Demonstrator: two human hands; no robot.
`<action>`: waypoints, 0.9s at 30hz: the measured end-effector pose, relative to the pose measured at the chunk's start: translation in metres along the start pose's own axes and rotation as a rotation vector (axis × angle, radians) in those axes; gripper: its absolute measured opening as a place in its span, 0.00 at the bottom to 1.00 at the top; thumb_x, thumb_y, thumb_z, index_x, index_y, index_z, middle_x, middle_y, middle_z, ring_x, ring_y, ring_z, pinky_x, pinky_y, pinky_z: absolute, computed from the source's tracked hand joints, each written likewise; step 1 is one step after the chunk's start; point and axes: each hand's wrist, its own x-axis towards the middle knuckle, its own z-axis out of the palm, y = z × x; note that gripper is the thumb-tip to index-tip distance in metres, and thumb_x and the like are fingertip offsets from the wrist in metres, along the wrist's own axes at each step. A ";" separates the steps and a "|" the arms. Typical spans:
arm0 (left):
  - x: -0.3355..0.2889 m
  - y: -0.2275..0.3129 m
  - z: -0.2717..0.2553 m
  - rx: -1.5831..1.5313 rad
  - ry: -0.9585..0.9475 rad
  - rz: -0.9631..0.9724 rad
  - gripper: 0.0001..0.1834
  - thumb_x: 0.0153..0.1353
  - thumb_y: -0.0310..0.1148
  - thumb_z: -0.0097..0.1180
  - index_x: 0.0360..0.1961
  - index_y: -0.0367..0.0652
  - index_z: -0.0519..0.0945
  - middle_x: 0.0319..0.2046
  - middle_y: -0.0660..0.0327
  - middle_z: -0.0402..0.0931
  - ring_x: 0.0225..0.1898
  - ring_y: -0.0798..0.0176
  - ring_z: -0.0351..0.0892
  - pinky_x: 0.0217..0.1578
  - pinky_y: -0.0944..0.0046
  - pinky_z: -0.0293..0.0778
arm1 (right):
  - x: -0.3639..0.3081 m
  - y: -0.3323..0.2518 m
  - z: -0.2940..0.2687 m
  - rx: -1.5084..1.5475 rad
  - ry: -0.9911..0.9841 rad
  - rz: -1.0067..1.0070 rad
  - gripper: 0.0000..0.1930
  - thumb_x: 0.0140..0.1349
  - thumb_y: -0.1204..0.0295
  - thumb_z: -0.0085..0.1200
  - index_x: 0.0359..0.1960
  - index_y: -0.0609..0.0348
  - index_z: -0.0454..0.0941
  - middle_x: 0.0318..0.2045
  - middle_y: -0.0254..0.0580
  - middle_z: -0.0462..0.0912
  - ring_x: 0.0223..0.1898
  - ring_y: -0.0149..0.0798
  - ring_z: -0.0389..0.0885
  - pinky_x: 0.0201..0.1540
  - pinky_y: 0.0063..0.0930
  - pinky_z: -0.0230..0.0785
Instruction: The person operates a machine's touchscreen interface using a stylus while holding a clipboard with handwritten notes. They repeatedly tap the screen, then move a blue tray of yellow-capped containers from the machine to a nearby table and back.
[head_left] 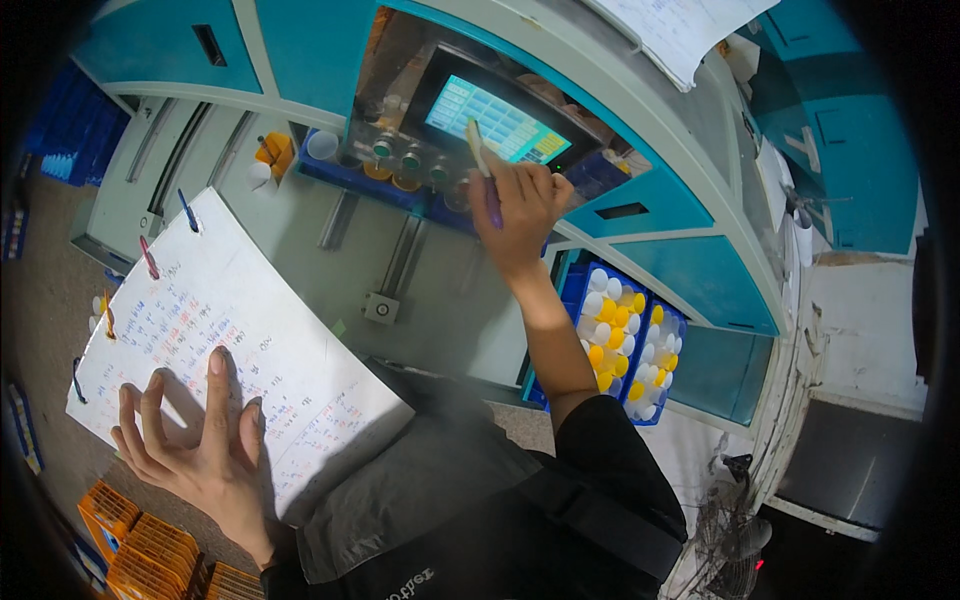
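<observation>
A thick, ring-bound notebook with handwritten blue and red lines leans at the left, against my dark clothing. My left hand lies on its page, fingers spread, the index fingertip on the writing. At the upper middle, my right hand is closed around a slim pen-like stick, pale with a purple part. The stick's tip is at the lit touchscreen of a machine panel; whether it touches the glass I cannot tell. Round green buttons sit on the panel beside the screen.
Blue crates with white and yellow round pieces stand right of my right arm. Metal rails run across the machine bed. Orange crates are at the lower left, a fan at the lower right, papers at the top.
</observation>
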 end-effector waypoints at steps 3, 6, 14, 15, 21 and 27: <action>-0.001 0.000 0.001 0.008 0.002 -0.003 0.27 0.60 0.68 0.57 0.62 0.85 0.79 0.66 0.62 0.65 0.76 0.49 0.53 0.77 0.35 0.42 | 0.001 0.001 -0.002 -0.014 0.038 -0.013 0.14 0.61 0.68 0.65 0.49 0.52 0.85 0.32 0.30 0.83 0.37 0.35 0.77 0.48 0.38 0.54; -0.002 -0.001 0.002 0.011 0.006 -0.006 0.27 0.61 0.69 0.55 0.61 0.85 0.79 0.66 0.62 0.65 0.76 0.49 0.52 0.77 0.35 0.41 | 0.000 0.003 -0.007 -0.019 0.051 0.020 0.14 0.60 0.68 0.66 0.47 0.52 0.86 0.32 0.31 0.84 0.38 0.34 0.77 0.49 0.37 0.54; -0.003 -0.001 0.001 0.008 0.003 -0.018 0.28 0.60 0.69 0.56 0.62 0.87 0.78 0.66 0.63 0.65 0.76 0.50 0.52 0.77 0.35 0.40 | -0.008 0.004 -0.006 -0.022 0.032 -0.021 0.14 0.60 0.68 0.64 0.47 0.52 0.84 0.32 0.30 0.82 0.37 0.35 0.77 0.48 0.38 0.55; -0.003 -0.001 0.000 0.006 0.003 -0.018 0.28 0.59 0.69 0.56 0.62 0.87 0.78 0.66 0.63 0.65 0.76 0.50 0.52 0.77 0.36 0.40 | -0.008 0.004 -0.006 -0.032 0.016 -0.008 0.14 0.60 0.68 0.64 0.47 0.52 0.84 0.32 0.30 0.82 0.37 0.35 0.77 0.48 0.38 0.55; -0.002 0.000 -0.001 0.006 -0.008 -0.014 0.28 0.59 0.69 0.55 0.62 0.87 0.78 0.66 0.63 0.65 0.76 0.50 0.52 0.78 0.36 0.40 | 0.002 0.006 -0.014 -0.034 0.074 0.038 0.12 0.60 0.70 0.65 0.46 0.53 0.86 0.31 0.33 0.84 0.39 0.35 0.77 0.50 0.37 0.54; -0.003 -0.001 0.000 0.031 -0.010 -0.016 0.28 0.60 0.71 0.52 0.61 0.87 0.78 0.66 0.63 0.65 0.76 0.51 0.52 0.77 0.37 0.41 | -0.009 0.005 -0.015 -0.062 0.044 0.012 0.13 0.57 0.69 0.65 0.45 0.52 0.85 0.29 0.32 0.81 0.35 0.36 0.78 0.47 0.38 0.56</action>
